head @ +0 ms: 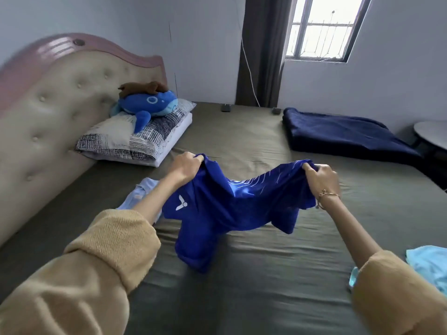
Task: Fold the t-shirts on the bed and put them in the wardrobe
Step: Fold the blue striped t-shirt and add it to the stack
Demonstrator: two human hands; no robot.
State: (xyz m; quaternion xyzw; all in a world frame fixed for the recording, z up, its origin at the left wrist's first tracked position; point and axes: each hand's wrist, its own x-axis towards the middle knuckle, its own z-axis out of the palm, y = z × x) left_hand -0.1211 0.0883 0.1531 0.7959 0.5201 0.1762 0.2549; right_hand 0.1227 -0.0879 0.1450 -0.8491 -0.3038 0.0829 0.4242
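Observation:
A royal-blue t-shirt with a white logo and white stripes hangs stretched between my hands above the bed. My left hand grips one bunched end of it, and my right hand grips the other end. The shirt's lower part droops and touches the olive sheet. A pale blue shirt lies on the bed, partly hidden under my left forearm. A light turquoise t-shirt lies at the right edge of the bed. The wardrobe is not in view.
A patterned pillow with a blue plush whale and a brown plush toy on top sits by the padded headboard. A folded navy blanket lies at the far right. A round table stands beyond the bed.

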